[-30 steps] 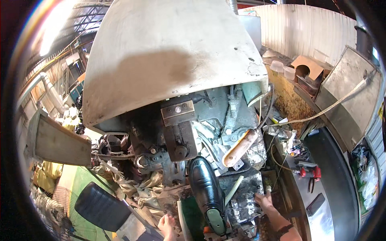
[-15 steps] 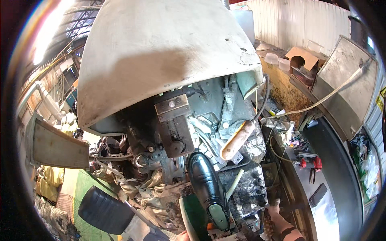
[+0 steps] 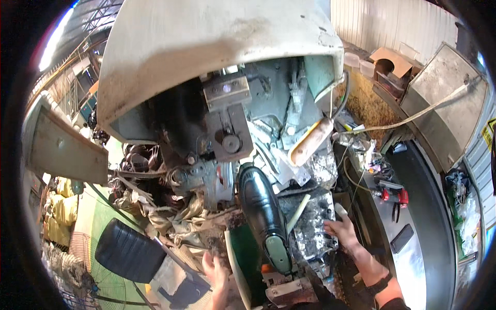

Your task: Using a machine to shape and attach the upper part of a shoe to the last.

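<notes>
A glossy black shoe upper (image 3: 258, 201) is stretched over a last, whose green heel end (image 3: 277, 247) faces me. It rests in the middle of the machine, toe pointing away. My left hand (image 3: 216, 271) is raised at the left of the shoe, beside a curved pale-edged guard (image 3: 232, 263), fingers apart and nothing visible in them. On the other side, my right hand (image 3: 343, 231) is by the right edge of a dirty metal block (image 3: 312, 222), with thumb and fingers apart; something pale covers one fingertip. A pale green tube (image 3: 298, 213) lies between shoe and block.
A large off-white machine hood (image 3: 222, 46) overhangs the work. A long lamp-like part (image 3: 311, 142) hangs right of the shoe. Farther right, a metal bench (image 3: 413, 268) holds a red tool (image 3: 395, 196) and a phone (image 3: 401, 237). At left stands a black-padded chair (image 3: 129, 250).
Both hands have risen farther into view, the left beside the guard and the right up along the block. The whole scene sits higher in the picture at right and centre.
</notes>
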### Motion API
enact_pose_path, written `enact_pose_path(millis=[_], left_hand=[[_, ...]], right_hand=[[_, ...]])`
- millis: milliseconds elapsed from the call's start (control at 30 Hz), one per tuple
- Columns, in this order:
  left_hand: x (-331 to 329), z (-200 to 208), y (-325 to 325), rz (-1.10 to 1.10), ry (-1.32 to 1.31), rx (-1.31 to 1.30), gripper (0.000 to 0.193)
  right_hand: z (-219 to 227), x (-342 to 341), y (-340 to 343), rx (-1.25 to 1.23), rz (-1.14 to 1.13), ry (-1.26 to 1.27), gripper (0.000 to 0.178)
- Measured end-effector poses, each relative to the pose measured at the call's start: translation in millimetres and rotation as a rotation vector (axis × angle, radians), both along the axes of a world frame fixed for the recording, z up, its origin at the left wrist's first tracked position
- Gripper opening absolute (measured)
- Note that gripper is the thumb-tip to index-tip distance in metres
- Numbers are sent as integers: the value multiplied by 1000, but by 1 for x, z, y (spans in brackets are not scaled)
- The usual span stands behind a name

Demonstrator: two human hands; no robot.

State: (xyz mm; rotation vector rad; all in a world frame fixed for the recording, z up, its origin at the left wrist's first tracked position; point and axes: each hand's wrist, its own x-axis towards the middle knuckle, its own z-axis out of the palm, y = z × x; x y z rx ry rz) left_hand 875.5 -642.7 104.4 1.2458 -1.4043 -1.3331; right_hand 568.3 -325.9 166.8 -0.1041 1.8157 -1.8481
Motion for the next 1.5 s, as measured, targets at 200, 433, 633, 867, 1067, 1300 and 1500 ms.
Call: enact_pose_path(millis=[200, 433, 633, 867, 1067, 1300, 1500], left_hand=[[-148, 143, 54, -504, 466, 557, 56], [-154, 115, 66, -466, 688, 912, 64], [-156, 103, 66, -498, 639, 740, 64], [-163, 112, 63, -552, 739, 653, 47], [-147, 110, 57, -379, 355, 310, 63], [-111, 170, 131, -584, 84, -436, 96], [-126, 155, 143, -375, -41, -665, 98]], right_hand=[[32, 53, -146, -217, 183, 2, 70], [52, 69, -151, -238, 274, 158, 65], [22, 58, -149, -203, 210, 345, 42], [5, 54, -147, -189, 231, 553, 47], [59, 56, -120, -111, 201, 63, 60], [43, 49, -31, 429, 390, 994, 23], [44, 60, -32, 563, 375, 1114, 21]])
